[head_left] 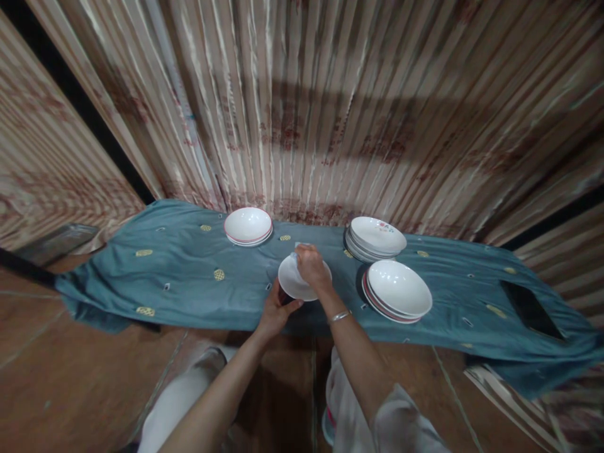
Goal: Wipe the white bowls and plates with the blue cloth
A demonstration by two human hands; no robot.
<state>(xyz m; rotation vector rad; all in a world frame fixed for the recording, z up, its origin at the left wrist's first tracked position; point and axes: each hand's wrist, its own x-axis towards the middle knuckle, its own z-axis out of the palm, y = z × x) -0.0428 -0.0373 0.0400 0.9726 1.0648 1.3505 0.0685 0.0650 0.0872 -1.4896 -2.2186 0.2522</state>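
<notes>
A white bowl (291,282) is tilted up over the near edge of the blue cloth-covered table. My left hand (276,313) grips it at its lower left rim, thumb along the near side. Inside the bowl's right half, my right hand (313,267) is closed around a pale wiping cloth (296,255), of which only a bit shows by the fingers. A bracelet circles my right wrist.
Stacked red-rimmed bowls (248,224) stand at the back left. Right of my hands are a pile of plates (377,235) with a flower print and a stack of white bowls (400,288). A dark flat phone-like object (531,308) lies far right. A pleated curtain (302,126) hangs behind.
</notes>
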